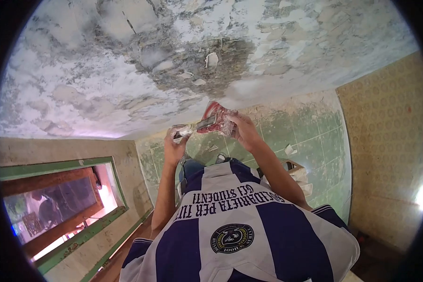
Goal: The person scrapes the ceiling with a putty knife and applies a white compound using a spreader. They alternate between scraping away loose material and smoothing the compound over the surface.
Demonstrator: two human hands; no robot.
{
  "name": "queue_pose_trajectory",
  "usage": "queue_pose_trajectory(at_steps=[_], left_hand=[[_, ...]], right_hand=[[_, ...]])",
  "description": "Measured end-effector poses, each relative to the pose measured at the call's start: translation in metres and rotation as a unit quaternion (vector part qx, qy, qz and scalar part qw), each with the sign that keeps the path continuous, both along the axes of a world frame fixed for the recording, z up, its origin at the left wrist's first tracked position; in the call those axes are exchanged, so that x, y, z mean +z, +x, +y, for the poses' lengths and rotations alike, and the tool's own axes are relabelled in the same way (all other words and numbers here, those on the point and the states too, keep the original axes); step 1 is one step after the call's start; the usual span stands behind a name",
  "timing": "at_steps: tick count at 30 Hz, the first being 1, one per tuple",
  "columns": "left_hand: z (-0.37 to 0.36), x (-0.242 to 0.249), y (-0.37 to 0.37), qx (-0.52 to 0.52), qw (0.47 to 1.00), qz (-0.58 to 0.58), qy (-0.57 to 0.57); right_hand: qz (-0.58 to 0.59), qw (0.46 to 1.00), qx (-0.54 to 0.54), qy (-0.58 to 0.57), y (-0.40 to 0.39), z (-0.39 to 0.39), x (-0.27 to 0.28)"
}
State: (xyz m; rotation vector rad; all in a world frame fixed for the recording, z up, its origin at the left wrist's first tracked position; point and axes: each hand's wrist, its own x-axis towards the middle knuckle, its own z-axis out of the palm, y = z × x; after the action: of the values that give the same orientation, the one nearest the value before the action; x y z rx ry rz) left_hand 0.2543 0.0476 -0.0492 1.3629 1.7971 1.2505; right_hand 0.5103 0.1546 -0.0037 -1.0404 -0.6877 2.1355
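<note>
My left hand is closed around the handle of a putty knife, whose blade points up and to the right. My right hand grips a crumpled red and white plastic packet, smeared with whitish paste. The knife's blade overlaps the packet in this view. Both hands are held close together in front of my body, near the patchy wall. Whitish residue shows on the left fingers.
Peeling flakes and a dark bare patch mark the wall. Below are worn green floor tiles and a box-like object by my right arm. A green-framed window stands left, and a patterned yellowish surface right.
</note>
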Motion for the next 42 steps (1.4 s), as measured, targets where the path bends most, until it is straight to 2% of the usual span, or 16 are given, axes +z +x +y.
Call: queue_pose_trajectory(at_steps=[1, 6, 7, 8, 10, 14, 18, 20, 23, 26, 30, 32, 36, 39, 40, 42], left_hand=[[-0.001, -0.001, -0.003, 0.006, 1.0, 0.001, 0.001], [-0.016, -0.02, -0.031, 0.081, 0.972, 0.202, 0.089], [-0.023, -0.012, -0.036, 0.075, 0.957, 0.273, 0.068], [-0.029, -0.012, -0.037, 0.076, 0.956, 0.275, 0.065], [-0.045, -0.011, -0.039, 0.148, 0.987, 0.05, -0.024], [-0.082, -0.017, -0.057, 0.168, 0.981, 0.041, -0.092], [-0.104, -0.012, -0.065, 0.198, 0.978, 0.008, -0.065], [-0.109, -0.008, -0.07, 0.234, 0.966, 0.012, -0.11], [-0.114, -0.017, -0.085, 0.221, 0.971, -0.012, -0.094], [-0.11, -0.026, -0.106, 0.193, 0.976, -0.018, -0.097], [-0.089, -0.021, -0.134, 0.155, 0.984, -0.031, -0.082], [-0.079, -0.036, -0.155, 0.147, 0.983, -0.108, -0.028], [-0.056, -0.045, -0.189, 0.096, 0.987, -0.127, -0.018], [-0.041, -0.042, -0.207, 0.055, 0.996, -0.031, -0.066], [-0.036, -0.043, -0.211, 0.046, 0.996, -0.034, -0.066], [-0.025, -0.044, -0.219, -0.014, 0.999, -0.038, -0.013]], right_hand=[[0.004, 1.0, 0.006, -0.001, -0.003, -0.002, 0.001], [0.039, 0.999, 0.028, -0.014, -0.001, -0.002, 0.008], [0.063, 0.998, -0.004, -0.005, -0.004, 0.001, -0.003], [0.086, 0.996, -0.037, 0.004, -0.006, 0.004, -0.013], [0.082, 0.995, -0.054, 0.008, -0.015, 0.016, -0.029], [0.095, 0.983, -0.151, 0.039, -0.043, 0.038, -0.049], [0.098, 0.972, -0.212, 0.022, -0.07, 0.051, -0.04], [0.063, 0.96, -0.272, 0.033, -0.079, 0.063, -0.048], [0.062, 0.936, -0.345, 0.027, -0.093, 0.087, -0.032], [0.096, 0.924, -0.365, 0.054, -0.121, 0.114, -0.007], [0.072, 0.918, -0.386, 0.054, -0.153, 0.135, 0.043], [0.054, 0.914, -0.397, 0.066, -0.156, 0.128, 0.064], [0.025, 0.926, -0.363, 0.099, -0.139, 0.111, 0.076], [0.039, 0.93, -0.351, 0.098, -0.121, 0.079, 0.082], [0.071, 0.932, -0.327, 0.14, -0.116, 0.063, 0.083], [0.101, 0.928, -0.307, 0.184, -0.113, 0.035, 0.087]])
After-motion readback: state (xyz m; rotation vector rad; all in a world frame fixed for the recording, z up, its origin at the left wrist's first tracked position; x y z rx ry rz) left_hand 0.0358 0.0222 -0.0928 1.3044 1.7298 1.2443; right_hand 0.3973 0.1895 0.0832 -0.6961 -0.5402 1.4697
